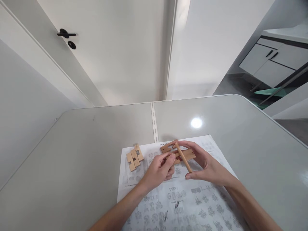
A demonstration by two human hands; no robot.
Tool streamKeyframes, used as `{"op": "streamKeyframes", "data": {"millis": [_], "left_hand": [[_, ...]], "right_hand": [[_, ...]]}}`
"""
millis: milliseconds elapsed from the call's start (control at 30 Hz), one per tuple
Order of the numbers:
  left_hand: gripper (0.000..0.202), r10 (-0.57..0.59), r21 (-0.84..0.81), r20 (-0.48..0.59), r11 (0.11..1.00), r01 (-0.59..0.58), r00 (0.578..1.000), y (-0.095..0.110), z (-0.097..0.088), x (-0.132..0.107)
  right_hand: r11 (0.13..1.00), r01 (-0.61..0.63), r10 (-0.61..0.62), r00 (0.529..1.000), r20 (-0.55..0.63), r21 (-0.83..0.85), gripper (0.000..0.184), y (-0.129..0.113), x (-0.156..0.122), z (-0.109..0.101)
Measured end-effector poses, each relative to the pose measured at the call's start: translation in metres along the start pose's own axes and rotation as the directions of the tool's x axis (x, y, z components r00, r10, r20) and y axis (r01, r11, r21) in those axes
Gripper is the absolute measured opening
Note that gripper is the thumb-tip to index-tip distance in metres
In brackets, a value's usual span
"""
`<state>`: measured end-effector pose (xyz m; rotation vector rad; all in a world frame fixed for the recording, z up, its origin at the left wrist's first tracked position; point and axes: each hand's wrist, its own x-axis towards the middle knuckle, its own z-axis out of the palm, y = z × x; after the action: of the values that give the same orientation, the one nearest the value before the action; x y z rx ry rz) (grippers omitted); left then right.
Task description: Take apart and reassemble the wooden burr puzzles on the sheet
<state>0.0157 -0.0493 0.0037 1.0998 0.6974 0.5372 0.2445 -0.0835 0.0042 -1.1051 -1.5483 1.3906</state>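
Note:
Between the thumb and fingers of my right hand (208, 165) a thin wooden stick (184, 158) is held at a slant. My left hand (160, 168) is closed in a pinch on a small wooden puzzle piece (177, 155), whose far end crosses near the stick. Beneath and behind the fingers lie flat wooden pieces, a notched one (166, 148) and a wider one (190, 154); I cannot tell whether they touch the held pieces. Left of my hands, several notched wooden puzzle pieces (131, 160) rest side by side on a printed paper sheet (176, 187).
The sheet, covered with small diagrams, lies on a grey table (91, 154) with a seam (154, 122) across its far part. Past the far edge stand a white door (115, 48) with a black handle (66, 33) and, at right, a white cabinet (271, 61).

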Motion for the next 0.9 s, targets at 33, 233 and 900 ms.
{"op": "streamKeyframes", "data": {"millis": [33,233,900], "left_hand": [[0.044,0.003,0.002,-0.003,1.000,-0.003,1.000,-0.0004,0.0000,0.0001],[0.046,-0.007,0.010,-0.032,1.000,0.008,0.999,-0.0013,0.0004,0.0000],[0.046,-0.009,-0.006,-0.026,1.000,0.009,1.000,-0.0005,0.0020,-0.0011]], "right_hand": [[1.000,-0.005,0.005,1.000,-0.003,0.002,0.087,-0.0003,0.0002,0.0003],[1.000,-0.001,0.002,0.999,-0.039,0.016,0.084,0.0002,0.0015,0.0032],[0.992,0.000,-0.001,1.000,0.005,0.129,0.082,0.0057,0.0018,0.0007]]}}
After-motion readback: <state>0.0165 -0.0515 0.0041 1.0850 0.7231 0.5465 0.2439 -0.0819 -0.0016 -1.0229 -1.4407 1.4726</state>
